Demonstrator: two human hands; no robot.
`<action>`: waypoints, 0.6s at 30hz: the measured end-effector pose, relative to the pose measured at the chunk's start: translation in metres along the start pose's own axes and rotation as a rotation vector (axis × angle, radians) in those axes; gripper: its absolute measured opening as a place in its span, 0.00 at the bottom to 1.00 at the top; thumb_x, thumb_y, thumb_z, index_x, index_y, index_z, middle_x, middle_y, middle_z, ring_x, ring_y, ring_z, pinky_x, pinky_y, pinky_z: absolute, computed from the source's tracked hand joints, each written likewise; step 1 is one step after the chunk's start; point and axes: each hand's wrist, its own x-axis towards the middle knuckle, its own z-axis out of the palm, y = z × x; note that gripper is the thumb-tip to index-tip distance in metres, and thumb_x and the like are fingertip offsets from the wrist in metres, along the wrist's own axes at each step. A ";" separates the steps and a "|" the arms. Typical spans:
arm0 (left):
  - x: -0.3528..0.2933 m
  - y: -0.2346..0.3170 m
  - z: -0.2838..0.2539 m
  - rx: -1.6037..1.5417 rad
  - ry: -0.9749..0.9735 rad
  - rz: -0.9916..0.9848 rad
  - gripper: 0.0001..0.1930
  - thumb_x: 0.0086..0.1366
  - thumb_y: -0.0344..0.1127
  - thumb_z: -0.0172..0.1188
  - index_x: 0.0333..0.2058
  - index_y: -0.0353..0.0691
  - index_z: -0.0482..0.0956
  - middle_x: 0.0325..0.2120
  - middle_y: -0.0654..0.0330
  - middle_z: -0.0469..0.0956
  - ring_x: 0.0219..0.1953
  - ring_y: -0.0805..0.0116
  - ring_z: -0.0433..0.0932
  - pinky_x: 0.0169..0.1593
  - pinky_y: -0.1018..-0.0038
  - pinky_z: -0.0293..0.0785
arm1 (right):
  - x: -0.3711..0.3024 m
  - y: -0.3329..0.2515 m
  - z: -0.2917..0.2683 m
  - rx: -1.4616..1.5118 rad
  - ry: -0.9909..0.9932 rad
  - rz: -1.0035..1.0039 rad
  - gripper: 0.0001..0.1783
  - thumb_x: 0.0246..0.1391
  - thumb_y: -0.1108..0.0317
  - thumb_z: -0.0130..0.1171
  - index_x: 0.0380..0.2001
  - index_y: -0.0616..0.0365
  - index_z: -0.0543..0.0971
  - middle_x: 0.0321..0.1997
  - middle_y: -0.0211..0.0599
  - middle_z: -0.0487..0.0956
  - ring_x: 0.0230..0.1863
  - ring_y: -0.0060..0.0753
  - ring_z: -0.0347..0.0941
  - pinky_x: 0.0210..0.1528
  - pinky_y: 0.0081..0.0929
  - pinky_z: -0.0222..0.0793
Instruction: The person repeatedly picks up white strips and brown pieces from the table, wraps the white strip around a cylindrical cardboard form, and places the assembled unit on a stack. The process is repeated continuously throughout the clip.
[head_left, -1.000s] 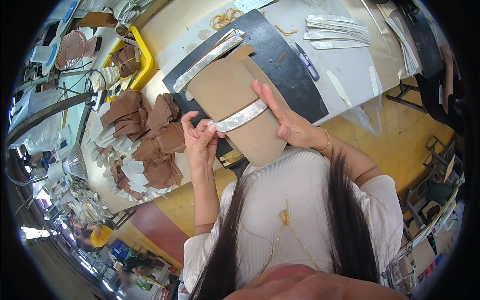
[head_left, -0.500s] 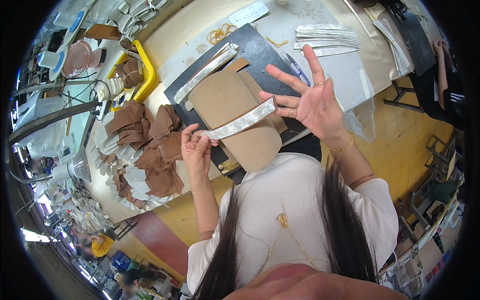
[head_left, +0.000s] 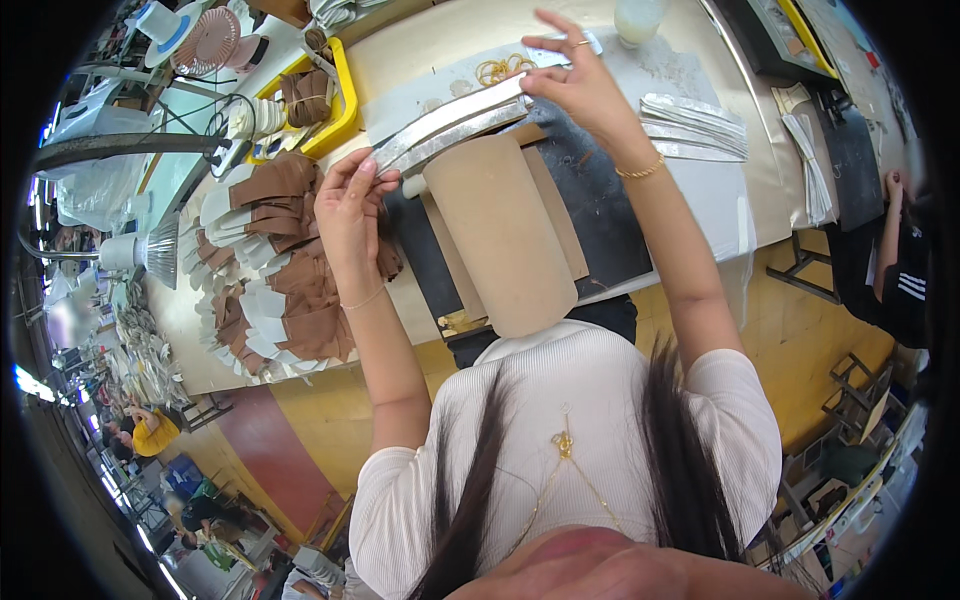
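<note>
A slim pale strip (head_left: pixel 440 117) stretches between my two hands, above the far edge of a dark board (head_left: pixel 612 225). My left hand (head_left: pixel 348 208) pinches its left end between thumb and fingers. At the other end, my right hand (head_left: pixel 585 90) grips the strip with the thumb and a finger, the remaining fingers spread upward. Just below it runs another whitish strip (head_left: pixel 465 130), close to or touching the held one. Nearer my body, a rounded tan panel (head_left: pixel 500 235) lies over flat brown pieces (head_left: pixel 556 212) on the board.
Heaped brown and white pieces (head_left: pixel 310 290) cover the table's left side, below a lamp (head_left: pixel 150 252). Behind them is a yellow tray (head_left: pixel 347 100). White strips (head_left: pixel 692 127) lie stacked at right. Yellow cord (head_left: pixel 503 70) and a translucent container (head_left: pixel 640 20) sit farther back. Another person's arm (head_left: pixel 888 235) shows far right.
Both hands have moved away from my body, from over the tan panel to the board's far edge. My right hand, spread beside a strip's end before, now pinches a strip.
</note>
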 end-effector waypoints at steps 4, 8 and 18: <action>0.010 -0.002 -0.007 0.528 0.068 -0.155 0.13 0.59 0.29 0.60 0.41 0.29 0.76 0.29 0.57 0.76 0.23 0.75 0.76 0.26 0.84 0.71 | -0.005 0.033 -0.003 -0.553 0.044 -0.135 0.32 0.47 0.72 0.61 0.57 0.52 0.64 0.57 0.45 0.67 0.50 0.38 0.72 0.53 0.29 0.67; 0.001 -0.003 -0.011 0.775 0.099 0.087 0.17 0.57 0.33 0.63 0.45 0.32 0.76 0.37 0.61 0.68 0.19 0.80 0.69 0.20 0.84 0.64 | -0.041 0.042 -0.051 -0.844 0.247 -0.239 0.16 0.49 0.70 0.58 0.43 0.55 0.77 0.50 0.40 0.73 0.52 0.42 0.69 0.54 0.30 0.64; -0.049 0.053 -0.029 0.528 0.271 -0.011 0.15 0.59 0.33 0.62 0.44 0.36 0.77 0.27 0.66 0.72 0.18 0.84 0.64 0.20 0.87 0.58 | -0.065 0.048 -0.173 -1.239 0.158 -0.095 0.09 0.49 0.67 0.59 0.35 0.56 0.81 0.36 0.35 0.76 0.41 0.38 0.70 0.44 0.32 0.65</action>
